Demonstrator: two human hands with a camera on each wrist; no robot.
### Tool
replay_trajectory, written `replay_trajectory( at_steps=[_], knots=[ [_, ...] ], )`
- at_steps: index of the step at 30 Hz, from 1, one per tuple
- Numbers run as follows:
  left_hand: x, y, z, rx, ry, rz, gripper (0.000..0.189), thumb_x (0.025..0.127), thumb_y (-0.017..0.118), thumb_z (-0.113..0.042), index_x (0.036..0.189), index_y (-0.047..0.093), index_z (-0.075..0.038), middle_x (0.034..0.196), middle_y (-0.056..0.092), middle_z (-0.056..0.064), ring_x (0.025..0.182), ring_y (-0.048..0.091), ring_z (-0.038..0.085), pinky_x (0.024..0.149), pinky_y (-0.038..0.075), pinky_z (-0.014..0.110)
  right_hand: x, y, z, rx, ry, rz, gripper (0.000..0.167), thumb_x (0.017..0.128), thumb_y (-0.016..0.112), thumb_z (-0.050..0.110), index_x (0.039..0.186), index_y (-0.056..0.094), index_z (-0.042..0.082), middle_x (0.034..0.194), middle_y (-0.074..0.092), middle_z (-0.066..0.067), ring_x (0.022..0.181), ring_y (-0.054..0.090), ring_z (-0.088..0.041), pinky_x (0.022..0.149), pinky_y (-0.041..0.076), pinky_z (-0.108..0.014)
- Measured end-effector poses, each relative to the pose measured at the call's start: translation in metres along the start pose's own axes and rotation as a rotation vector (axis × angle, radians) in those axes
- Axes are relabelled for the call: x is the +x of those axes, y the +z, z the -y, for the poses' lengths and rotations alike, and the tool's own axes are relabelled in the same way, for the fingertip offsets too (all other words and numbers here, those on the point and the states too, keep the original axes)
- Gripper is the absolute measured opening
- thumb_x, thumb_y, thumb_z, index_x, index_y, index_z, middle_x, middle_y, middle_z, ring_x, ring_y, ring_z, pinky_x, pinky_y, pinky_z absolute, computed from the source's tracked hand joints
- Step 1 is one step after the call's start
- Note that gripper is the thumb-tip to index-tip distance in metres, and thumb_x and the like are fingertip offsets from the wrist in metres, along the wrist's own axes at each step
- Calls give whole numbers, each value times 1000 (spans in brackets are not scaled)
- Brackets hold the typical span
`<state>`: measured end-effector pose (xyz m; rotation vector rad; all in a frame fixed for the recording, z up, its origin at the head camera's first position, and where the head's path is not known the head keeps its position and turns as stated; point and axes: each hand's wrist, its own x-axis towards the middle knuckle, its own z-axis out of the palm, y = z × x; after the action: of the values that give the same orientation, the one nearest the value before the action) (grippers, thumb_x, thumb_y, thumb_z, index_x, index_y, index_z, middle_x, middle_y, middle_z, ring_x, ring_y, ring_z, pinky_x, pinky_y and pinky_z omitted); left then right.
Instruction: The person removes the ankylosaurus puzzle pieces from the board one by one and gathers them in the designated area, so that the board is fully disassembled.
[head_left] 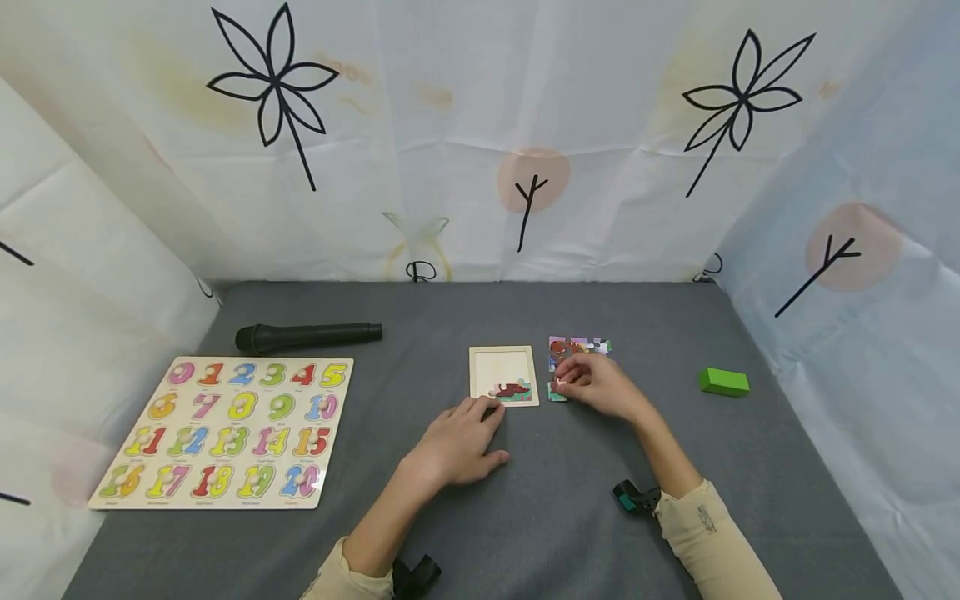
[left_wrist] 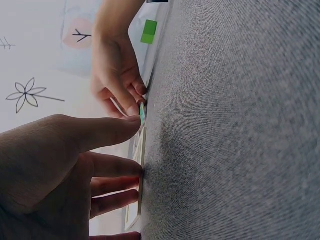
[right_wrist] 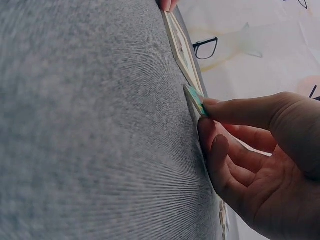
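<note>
A shallow wooden puzzle frame (head_left: 501, 362) lies on the grey table, with a dark red and green puzzle section (head_left: 512, 391) along its lower right inside. Straight fingers of my left hand (head_left: 461, 442) rest on the frame's near edge. To the right of the frame, my right hand (head_left: 600, 385) pinches a teal-green puzzle piece (right_wrist: 196, 100) between thumb and fingers; in the right wrist view the piece is tilted up, close to the frame. Beyond that hand lie several colourful puzzle pieces (head_left: 579, 343), partly hidden by it.
A number puzzle board (head_left: 225, 433) occupies the left side, with a black microphone (head_left: 309, 336) behind it. Far to the right sits a green block (head_left: 724, 382). White patterned cloth (head_left: 450, 125) hangs around the table's back and sides.
</note>
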<state>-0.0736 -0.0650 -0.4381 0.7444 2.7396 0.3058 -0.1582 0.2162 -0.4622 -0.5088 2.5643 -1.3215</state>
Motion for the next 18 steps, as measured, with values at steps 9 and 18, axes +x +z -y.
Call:
replay_trajectory(
  at_steps=[9,18],
  knots=[
    [0,0,0,-3,3,-3,70,105,70,-46,162,51,-10,163,49,4,151,49,25,120,49,55,-4,3,-1,-137,38,-74,17,94,83,10,107,79,0,92,78,-12,78,71,-11,70,54,-19],
    [0,1,0,-12,-2,5,71,105,70,-46,163,50,-10,164,48,4,152,48,25,121,48,55,-4,4,5,-196,61,-101,13,93,82,11,103,81,3,84,76,-7,70,67,-9,64,50,-20]
  ],
)
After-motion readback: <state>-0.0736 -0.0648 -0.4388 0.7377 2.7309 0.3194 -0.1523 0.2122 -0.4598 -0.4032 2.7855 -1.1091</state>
